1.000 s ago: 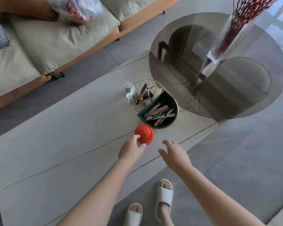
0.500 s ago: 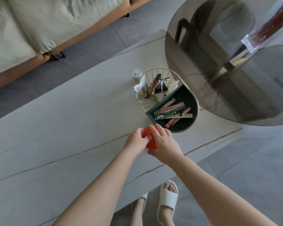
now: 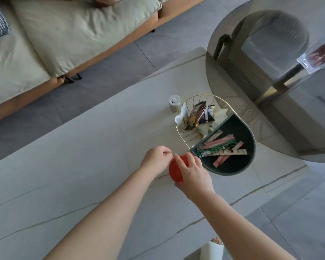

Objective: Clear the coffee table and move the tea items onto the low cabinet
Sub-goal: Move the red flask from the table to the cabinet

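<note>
A small round red container (image 3: 174,170) is lifted a little off the pale stone coffee table (image 3: 83,175), tilted, with my right hand (image 3: 192,173) wrapped over its top and right side. My left hand (image 3: 156,160) is just left of it, fingers curled shut and empty, close to the red rim. Behind them stands an oval gold-wire basket (image 3: 251,137) with snack packets in its far half and pink and green tea sachets (image 3: 219,149) in its dark near half. A small white cylinder (image 3: 174,102) stands at the basket's far left.
A round smoked-glass side table (image 3: 270,81) overlaps the coffee table's right end and carries a clear vase (image 3: 319,59). A sofa with green cushions (image 3: 64,34) runs along the far side across a strip of grey floor. My slippered foot (image 3: 213,250) is below the near edge.
My right hand reached in and closed over the red container, which now is raised and tilted. My left hand let go of it and drew slightly left. The view moved closer.
</note>
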`<state>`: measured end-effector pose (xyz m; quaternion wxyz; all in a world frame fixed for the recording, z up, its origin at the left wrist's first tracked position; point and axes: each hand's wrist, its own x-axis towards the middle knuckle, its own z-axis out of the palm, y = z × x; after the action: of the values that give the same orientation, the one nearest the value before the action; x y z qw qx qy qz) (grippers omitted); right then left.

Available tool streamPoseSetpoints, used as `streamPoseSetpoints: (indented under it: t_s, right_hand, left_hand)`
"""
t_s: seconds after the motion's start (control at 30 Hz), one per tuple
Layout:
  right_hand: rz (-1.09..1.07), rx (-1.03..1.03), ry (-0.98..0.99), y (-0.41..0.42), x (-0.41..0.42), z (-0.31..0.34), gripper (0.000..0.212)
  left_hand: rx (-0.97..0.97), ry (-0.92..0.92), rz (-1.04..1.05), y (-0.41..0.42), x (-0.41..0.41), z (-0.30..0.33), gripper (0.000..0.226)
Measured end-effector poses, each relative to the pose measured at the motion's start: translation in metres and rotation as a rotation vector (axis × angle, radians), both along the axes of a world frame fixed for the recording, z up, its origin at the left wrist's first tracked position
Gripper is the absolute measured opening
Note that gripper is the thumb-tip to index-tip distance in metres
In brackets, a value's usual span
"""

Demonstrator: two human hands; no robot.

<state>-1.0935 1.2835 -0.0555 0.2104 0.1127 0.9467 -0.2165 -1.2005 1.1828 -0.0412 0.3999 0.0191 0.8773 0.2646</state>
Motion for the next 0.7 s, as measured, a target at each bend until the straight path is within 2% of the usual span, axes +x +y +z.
streamPoseSetpoints:
  t_s: [0.1,0.3,0.57,0.7]
  right_hand:
    - [-0.028,0.0,-0.056,-0.002,-0.007,-0.006,0.091]
    - [-0.029,-0.06,-0.025,0.004,-0.004,-0.013,0.091]
    - [-0.032,-0.154,0.109,0.008,0.002,-0.031,0.094]
    - [-0.038,-0.179,0.134,0.008,0.003,-0.033,0.095]
  left_hand:
    - [-0.011,0.193,-0.019,0.011,-0.05,-0.003,0.032]
    - [0.069,0.388,-0.172,0.046,-0.121,-0.031,0.046]
    - [-0.013,0.474,-0.413,0.068,-0.161,-0.094,0.073]
    - [0.002,0.483,-0.446,0.077,-0.172,-0.104,0.071]
